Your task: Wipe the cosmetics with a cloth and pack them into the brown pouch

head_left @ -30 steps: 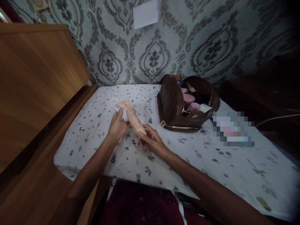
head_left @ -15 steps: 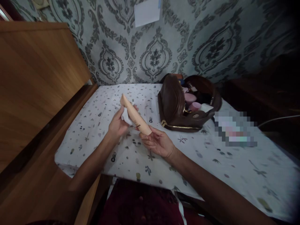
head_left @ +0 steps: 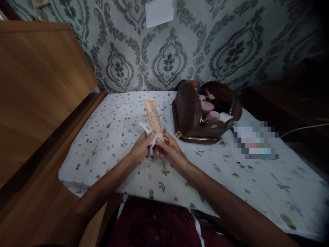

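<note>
Hands — left hand [head_left: 142, 148] pinching one white wipe [head_left: 148, 131], right hand [head_left: 170, 151] gripping one peach tube [head_left: 153, 118].

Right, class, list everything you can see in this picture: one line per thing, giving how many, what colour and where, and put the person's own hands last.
Tube: one, peach with small print, held upright over the table's middle.
White wipe: one, white, crumpled against the tube's lower end.
Pouch: one, dark brown with gold zip, open, on the table right of the tube.
Small containers: several, pink and white, inside the pouch.
Tablecloth: one, white with small prints, covering the table.
Wooden board: one, brown, along the left.
Wallpaper: grey with dark damask pattern, behind the table.
Paper note: one, white, on the wall, top.
Left hand: holds the wipe against the tube.
Right hand: grips the tube's lower end.
</note>
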